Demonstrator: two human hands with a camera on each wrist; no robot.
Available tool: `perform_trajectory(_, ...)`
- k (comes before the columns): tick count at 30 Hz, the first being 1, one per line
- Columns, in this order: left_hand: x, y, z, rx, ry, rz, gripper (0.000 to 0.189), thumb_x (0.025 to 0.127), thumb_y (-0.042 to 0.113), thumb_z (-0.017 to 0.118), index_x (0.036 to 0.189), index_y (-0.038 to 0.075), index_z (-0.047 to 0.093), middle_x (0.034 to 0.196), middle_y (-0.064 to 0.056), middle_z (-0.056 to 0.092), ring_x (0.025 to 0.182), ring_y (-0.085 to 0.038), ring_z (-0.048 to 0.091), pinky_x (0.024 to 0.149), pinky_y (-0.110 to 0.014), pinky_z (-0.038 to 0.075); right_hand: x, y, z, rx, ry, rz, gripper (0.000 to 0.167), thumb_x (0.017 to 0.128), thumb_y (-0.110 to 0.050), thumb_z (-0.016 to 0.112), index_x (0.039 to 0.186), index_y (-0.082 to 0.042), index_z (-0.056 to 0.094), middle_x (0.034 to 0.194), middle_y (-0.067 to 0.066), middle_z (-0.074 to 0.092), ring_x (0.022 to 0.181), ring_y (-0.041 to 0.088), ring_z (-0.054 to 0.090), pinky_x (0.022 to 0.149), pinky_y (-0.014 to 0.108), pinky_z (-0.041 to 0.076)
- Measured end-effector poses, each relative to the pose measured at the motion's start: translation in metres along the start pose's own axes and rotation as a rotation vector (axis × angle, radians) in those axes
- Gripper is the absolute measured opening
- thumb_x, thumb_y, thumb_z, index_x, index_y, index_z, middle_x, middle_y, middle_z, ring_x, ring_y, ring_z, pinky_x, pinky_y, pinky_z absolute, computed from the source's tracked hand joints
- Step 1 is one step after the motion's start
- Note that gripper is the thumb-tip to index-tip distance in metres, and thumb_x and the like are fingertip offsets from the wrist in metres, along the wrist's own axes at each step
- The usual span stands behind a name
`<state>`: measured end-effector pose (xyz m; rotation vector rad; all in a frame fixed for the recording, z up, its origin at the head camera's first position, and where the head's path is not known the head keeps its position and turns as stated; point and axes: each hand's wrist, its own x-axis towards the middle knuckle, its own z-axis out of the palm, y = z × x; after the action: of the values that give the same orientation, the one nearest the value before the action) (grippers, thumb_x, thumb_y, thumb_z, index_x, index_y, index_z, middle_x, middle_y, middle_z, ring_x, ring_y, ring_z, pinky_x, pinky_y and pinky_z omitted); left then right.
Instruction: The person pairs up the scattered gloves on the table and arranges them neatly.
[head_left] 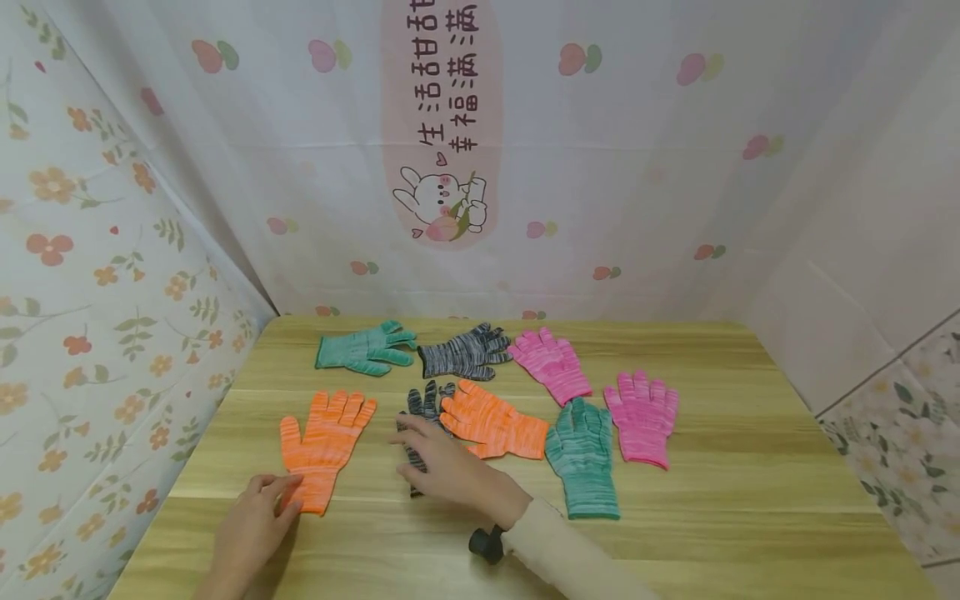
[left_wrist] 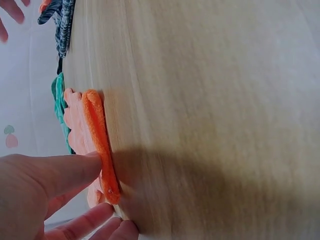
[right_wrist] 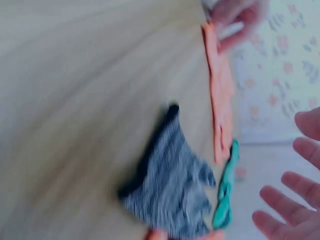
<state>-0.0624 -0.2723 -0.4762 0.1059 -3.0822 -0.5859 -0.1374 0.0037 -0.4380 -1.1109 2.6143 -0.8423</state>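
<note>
Orange glove (head_left: 324,447), left of the grey glove (head_left: 420,425), is lying flat from my head view, fingers pointing away from me, cuff near; my left hand (head_left: 251,525) is touching its cuff with relaxed fingers, my right hand (head_left: 450,467) resting flat on the grey one. Left wrist: my fingertips (left_wrist: 95,162) are pressing the orange cuff edge; I'm judging a firm pinch there best. Right wrist: my fingers (right_wrist: 295,195) are spreading, holding nothing.

On the backdrop cloth (head_left: 600,167) in front of me, a pink oval panel (head_left: 441,125) carries Chinese characters in two vertical lines, reading 生活甜甜 and 幸福满满, above a drawn rabbit (head_left: 438,204).
</note>
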Motion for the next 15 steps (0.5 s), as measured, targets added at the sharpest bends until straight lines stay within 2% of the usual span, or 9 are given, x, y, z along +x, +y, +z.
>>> perform_trajectory(5, 0.0, 0.001, 0.0, 0.0, -0.018, -0.014, 0.034, 0.082, 0.016, 0.068, 0.115, 0.009, 0.065, 0.11, -0.025, 0.056, 0.091, -0.037, 0.058, 0.07, -0.049, 0.049, -0.013, 0.019, -0.016, 0.006, 0.088, 0.054, 0.037, 0.092, -0.022, 0.056, 0.129, -0.016, 0.053, 0.144, 0.007, 0.041, 0.134, 0.026, 0.035, 0.107, 0.046, 0.034)
perform_trajectory(8, 0.0, 0.001, -0.001, -0.004, -0.023, -0.015, 0.034, 0.082, 0.016, 0.068, 0.115, 0.008, 0.065, 0.11, -0.024, 0.056, 0.091, -0.036, 0.058, 0.071, -0.049, 0.049, -0.022, 0.03, -0.024, 0.057, 0.127, 0.089, 0.036, 0.091, -0.017, 0.058, 0.126, -0.011, 0.055, 0.14, 0.011, 0.045, 0.131, 0.027, 0.038, 0.103, 0.045, 0.039)
perform_trajectory(12, 0.001, 0.001, -0.001, -0.001, -0.02, -0.013, 0.034, 0.082, 0.017, 0.068, 0.115, 0.008, 0.065, 0.109, -0.023, 0.057, 0.089, -0.033, 0.058, 0.068, -0.046, 0.049, -0.031, 0.046, -0.03, 0.102, 0.171, 0.137, 0.031, 0.089, -0.011, 0.059, 0.12, -0.006, 0.059, 0.132, 0.013, 0.051, 0.126, 0.032, 0.041, 0.099, 0.048, 0.041)
perform_trajectory(15, 0.001, 0.001, 0.0, 0.003, -0.011, -0.011, 0.034, 0.082, 0.017, 0.068, 0.115, 0.008, 0.065, 0.108, -0.022, 0.057, 0.087, -0.033, 0.058, 0.066, -0.045, 0.049, -0.037, 0.059, -0.035, 0.086, 0.209, 0.162, 0.026, 0.087, -0.008, 0.061, 0.113, -0.005, 0.062, 0.121, 0.012, 0.058, 0.118, 0.033, 0.047, 0.095, 0.049, 0.044)
